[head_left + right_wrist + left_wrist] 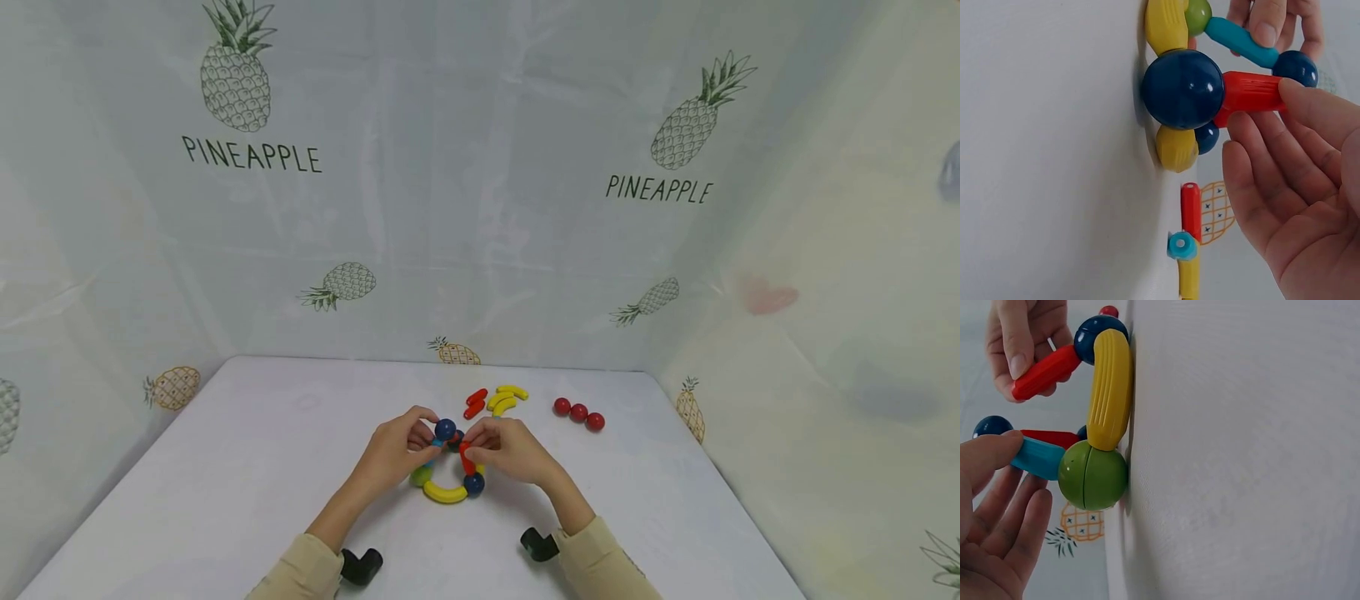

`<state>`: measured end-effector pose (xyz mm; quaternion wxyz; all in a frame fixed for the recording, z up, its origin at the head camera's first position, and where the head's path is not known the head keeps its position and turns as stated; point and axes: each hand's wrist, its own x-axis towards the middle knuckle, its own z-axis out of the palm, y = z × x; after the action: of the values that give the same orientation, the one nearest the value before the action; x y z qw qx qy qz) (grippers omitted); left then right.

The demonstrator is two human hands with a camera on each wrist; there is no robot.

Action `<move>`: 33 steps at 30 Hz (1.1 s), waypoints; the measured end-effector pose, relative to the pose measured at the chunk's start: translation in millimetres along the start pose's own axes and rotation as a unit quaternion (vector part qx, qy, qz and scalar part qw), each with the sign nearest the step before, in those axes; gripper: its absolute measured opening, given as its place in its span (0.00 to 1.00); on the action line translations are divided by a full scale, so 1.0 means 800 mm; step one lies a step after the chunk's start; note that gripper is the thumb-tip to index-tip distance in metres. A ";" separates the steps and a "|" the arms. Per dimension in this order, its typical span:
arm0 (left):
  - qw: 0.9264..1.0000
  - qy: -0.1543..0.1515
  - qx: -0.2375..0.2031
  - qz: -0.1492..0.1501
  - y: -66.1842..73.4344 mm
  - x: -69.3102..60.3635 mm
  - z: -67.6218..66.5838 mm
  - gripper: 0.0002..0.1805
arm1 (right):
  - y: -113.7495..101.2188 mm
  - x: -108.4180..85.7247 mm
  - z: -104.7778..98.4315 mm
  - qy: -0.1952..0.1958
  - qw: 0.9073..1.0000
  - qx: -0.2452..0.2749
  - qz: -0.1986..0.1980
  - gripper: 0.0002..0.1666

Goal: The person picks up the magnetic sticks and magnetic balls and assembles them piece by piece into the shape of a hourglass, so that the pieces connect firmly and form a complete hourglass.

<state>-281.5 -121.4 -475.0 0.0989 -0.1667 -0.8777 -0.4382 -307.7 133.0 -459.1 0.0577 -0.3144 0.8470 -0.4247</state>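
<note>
A ring of toy building balls and rods stands on the table between both hands. My left hand (397, 447) pinches a light blue rod (1038, 458) that rises from a green ball (1093, 475); a dark blue ball (446, 430) sits on its upper end. My right hand (513, 451) pinches a red rod (1252, 92), which stands up from another dark blue ball (1183, 89). A yellow curved rod (446, 493) links the green ball and that dark blue ball along the near side. The ring's far side is partly hidden by my fingers.
Behind the ring lie loose red rods (475, 409) and several yellow curved rods (502, 399), with a light blue rod (1182, 245) beside them. Three red balls (579, 412) stand in a row to the right. A pineapple-print curtain (480, 208) hangs behind the table.
</note>
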 end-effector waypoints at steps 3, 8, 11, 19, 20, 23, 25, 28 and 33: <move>1.000 -0.005 -0.003 -0.002 0.001 -0.001 0.000 0.25 | 0.001 0.000 0.000 -0.001 1.000 0.000 0.006 0.08; 1.000 -0.010 -0.011 -0.010 0.001 -0.001 -0.001 0.25 | 0.001 0.000 0.000 -0.009 1.000 0.005 0.017 0.10; 1.000 -0.014 -0.015 -0.005 0.000 -0.001 -0.001 0.25 | 0.001 0.000 0.000 -0.010 1.000 0.010 0.021 0.11; 1.000 -0.023 -0.009 0.017 -0.002 -0.001 0.000 0.25 | 0.004 0.001 0.004 0.010 1.000 0.021 0.006 0.11; 1.000 -0.023 -0.008 0.019 -0.002 0.000 0.001 0.25 | 0.004 0.001 0.004 0.014 1.000 0.021 0.004 0.11; 0.999 -0.025 -0.008 0.019 -0.002 0.001 0.001 0.25 | 0.004 0.002 0.005 0.026 1.000 0.017 0.003 0.10; 0.999 -0.025 -0.007 0.020 -0.002 0.001 0.001 0.25 | 0.005 0.002 0.006 0.034 0.999 0.015 0.004 0.11; 0.999 -0.026 -0.007 0.019 -0.001 0.001 0.001 0.24 | 0.005 0.002 0.006 0.040 0.999 0.018 0.007 0.11; 0.999 -0.029 -0.007 0.020 -0.001 0.000 0.001 0.25 | 0.005 0.002 0.007 0.041 0.999 0.024 0.008 0.11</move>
<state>-281.8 -120.8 -476.0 0.0813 -0.1977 -0.8737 -0.4371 -308.8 129.7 -465.1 0.0336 -0.2881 0.8409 -0.4569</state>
